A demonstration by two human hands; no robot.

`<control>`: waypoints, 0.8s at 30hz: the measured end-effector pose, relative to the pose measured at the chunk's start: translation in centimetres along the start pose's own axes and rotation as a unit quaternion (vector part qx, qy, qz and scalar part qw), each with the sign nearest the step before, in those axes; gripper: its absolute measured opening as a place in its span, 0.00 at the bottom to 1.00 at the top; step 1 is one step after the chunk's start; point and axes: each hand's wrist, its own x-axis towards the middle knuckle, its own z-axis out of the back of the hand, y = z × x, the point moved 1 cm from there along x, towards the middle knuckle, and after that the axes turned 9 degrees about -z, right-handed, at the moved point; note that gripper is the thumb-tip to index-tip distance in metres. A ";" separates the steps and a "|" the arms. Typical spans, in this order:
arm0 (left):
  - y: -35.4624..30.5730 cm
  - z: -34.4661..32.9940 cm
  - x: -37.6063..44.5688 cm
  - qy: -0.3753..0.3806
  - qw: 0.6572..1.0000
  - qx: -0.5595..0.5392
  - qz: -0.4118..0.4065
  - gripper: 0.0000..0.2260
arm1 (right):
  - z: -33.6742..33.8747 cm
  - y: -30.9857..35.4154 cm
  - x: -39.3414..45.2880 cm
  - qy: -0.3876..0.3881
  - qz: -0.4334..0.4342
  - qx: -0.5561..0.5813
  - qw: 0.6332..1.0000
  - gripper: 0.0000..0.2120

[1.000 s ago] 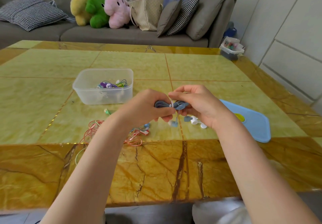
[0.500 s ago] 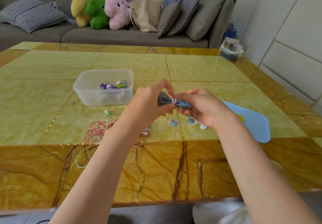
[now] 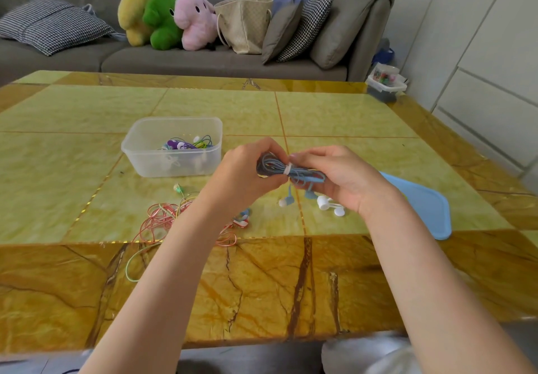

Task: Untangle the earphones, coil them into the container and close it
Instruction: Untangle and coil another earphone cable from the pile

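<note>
Roughly by size, from the biggest thing down:
Table [image 3: 334, 117]: yellow-green marble panels with an amber, dark-veined border; all the task's things lie on it or are held over it.
Sofa [image 3: 203, 59]: grey, beyond the far edge of the table, carrying cushions, three plush toys and a beige bag.
Lid [image 3: 419, 202]: light blue, flat on the table to the right, partly hidden behind the right wrist.
Container [image 3: 171, 164]: clear plastic tub, open, left of the hands, well apart from the lid; a few coloured earphones already lie inside it.
Loose earphones [image 3: 163, 219]: a tangle of pink and green cord on the table near the front border, under and beside the left forearm.
Left hand [image 3: 247, 175]: fingers curled closed around the left end of the blue bundle.
Right hand [image 3: 343, 175]: fingers and thumb closed on the right end of the same bundle.
Blue earphones [image 3: 276, 165]: cord gathered into a bundle with a white band around its middle, held between the two hands above the table; its blue buds hang below.
White earbuds [image 3: 330, 204]: on the table just below the right hand.
</note>
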 end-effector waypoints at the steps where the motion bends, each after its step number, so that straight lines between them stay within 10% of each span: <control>1: 0.1 0.0 0.0 0.003 1.000 -0.020 0.014 0.12 | 0.1 0.0 0.1 -0.006 0.016 -0.008 1.000 0.02; 10: 0.5 0.4 -0.1 -0.031 0.986 -0.143 0.078 0.07 | -0.9 0.3 0.3 -0.032 0.085 -0.037 0.995 0.03; 24: 4.6 5.0 -1.3 -0.285 0.934 -0.131 0.171 0.07 | -7.5 1.9 3.1 -0.001 0.101 0.056 0.993 0.07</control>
